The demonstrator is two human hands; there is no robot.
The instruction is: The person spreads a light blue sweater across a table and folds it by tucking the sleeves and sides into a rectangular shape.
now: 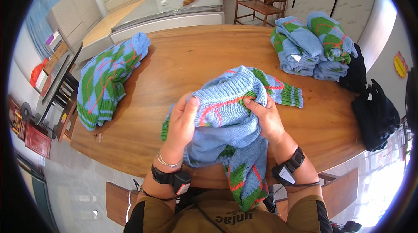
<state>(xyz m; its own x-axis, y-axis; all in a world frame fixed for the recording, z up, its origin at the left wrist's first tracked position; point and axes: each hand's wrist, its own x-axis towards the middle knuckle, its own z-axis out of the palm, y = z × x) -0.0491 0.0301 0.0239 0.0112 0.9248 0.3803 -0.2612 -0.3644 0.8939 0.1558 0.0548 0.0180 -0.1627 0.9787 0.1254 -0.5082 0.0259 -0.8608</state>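
A blue knitted sweater (pixel 225 144) with green and red argyle pattern lies bunched before me, partly lifted off the wooden table. My left hand (pixel 185 118) grips its ribbed blue edge on the left, thumb on top. On the right, my right hand (pixel 266 115) pinches the same knit near a red line of stitches. One sleeve with a green striped cuff stretches to the right on the table. Another patterned part hangs over the near table edge against my shirt. Some of the sweater is hidden under its own folds.
Another argyle sweater (pixel 109 76) lies loosely at the left of the wooden table (pixel 163 60). Folded sweaters (pixel 300 48) are stacked at the back right, with black garments (pixel 375 115) beside them along the right edge. A wooden armchair (pixel 263 2) stands beyond the table.
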